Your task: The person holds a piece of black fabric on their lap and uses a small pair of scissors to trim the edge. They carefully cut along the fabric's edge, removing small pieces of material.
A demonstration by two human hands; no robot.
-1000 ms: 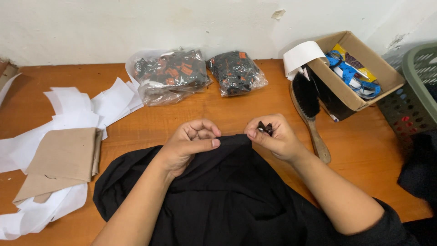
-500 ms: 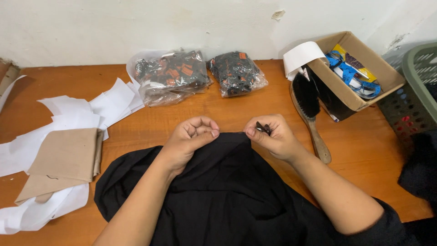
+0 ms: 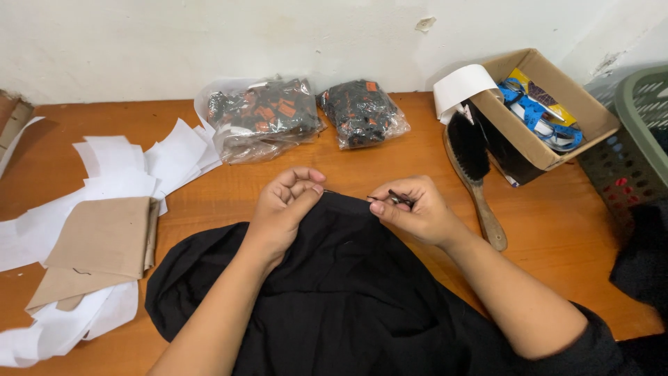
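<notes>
The black garment's point(image 3: 348, 299) top edge is stretched sideways between the left hand point(image 3: 285, 209), pinched shut, and the right hand point(image 3: 414, 209), closed on a small dark tool point(image 3: 399, 198).

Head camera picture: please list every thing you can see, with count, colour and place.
black cloth: one, black, front of table under both hands
small tool: one, dark, in right hand; kind too small to tell
plastic bags: two, clear with dark and orange contents, back middle
white paper pieces: many, white, left side
brown paper: a few sheets, tan, on the white pieces
brush: one, black bristles, wooden handle, beside the box
cardboard box: one, brown, back right, blue and yellow items inside
basket: one, grey-green, right edge
table: one, orange-brown wood
left hand: grip on cloth edge
right hand: grip on tool at cloth edge
</notes>
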